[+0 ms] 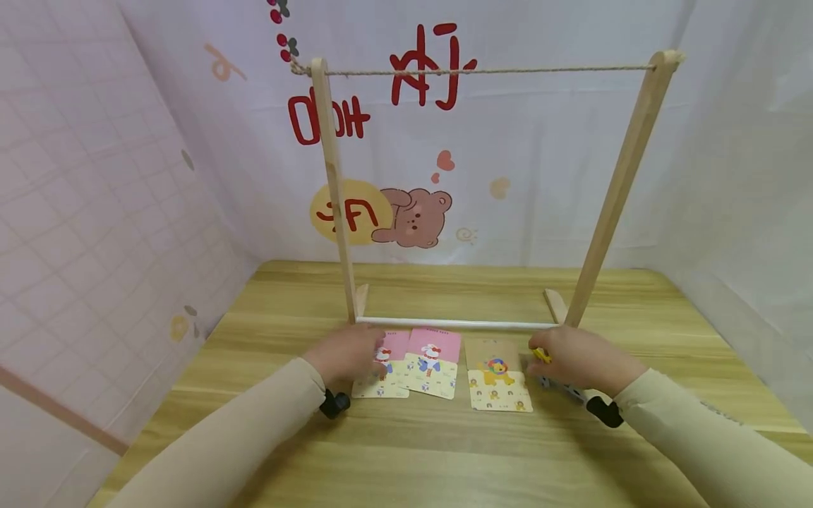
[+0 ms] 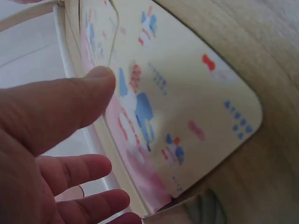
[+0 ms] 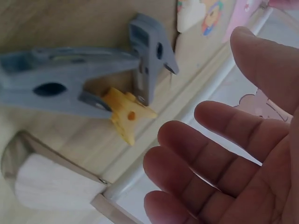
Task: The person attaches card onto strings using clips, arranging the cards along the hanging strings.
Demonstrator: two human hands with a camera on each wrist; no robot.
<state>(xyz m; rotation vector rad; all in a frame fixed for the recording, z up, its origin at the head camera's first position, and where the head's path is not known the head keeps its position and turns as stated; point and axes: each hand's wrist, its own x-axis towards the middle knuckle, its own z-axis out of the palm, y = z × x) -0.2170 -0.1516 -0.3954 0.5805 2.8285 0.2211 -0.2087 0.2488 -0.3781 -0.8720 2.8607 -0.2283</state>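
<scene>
My left hand (image 1: pixel 348 354) hovers over the leftmost pink-and-yellow card (image 1: pixel 375 388), printed with a white character wearing a red bow. In the left wrist view its thumb overlaps the card (image 2: pixel 187 107) and the other fingers are spread loosely. A second, matching card (image 1: pixel 438 370) lies partly over the first. Further right is a tan-and-yellow card (image 1: pixel 498 391) with a lion. Beside it my right hand (image 1: pixel 587 360) is above several plastic clips, its fingers apart and holding nothing. The right wrist view shows two grey clips (image 3: pixel 70 58) and a small yellow clip (image 3: pixel 128 114).
Behind the cards stands a wooden frame with a left post (image 1: pixel 336 183), a right post (image 1: pixel 619 190) and a rope (image 1: pixel 508 71) tied across the top. A white bar (image 1: pixel 457 324) joins the posts low down. Printed curtains hang behind the wooden table (image 1: pixel 406 458).
</scene>
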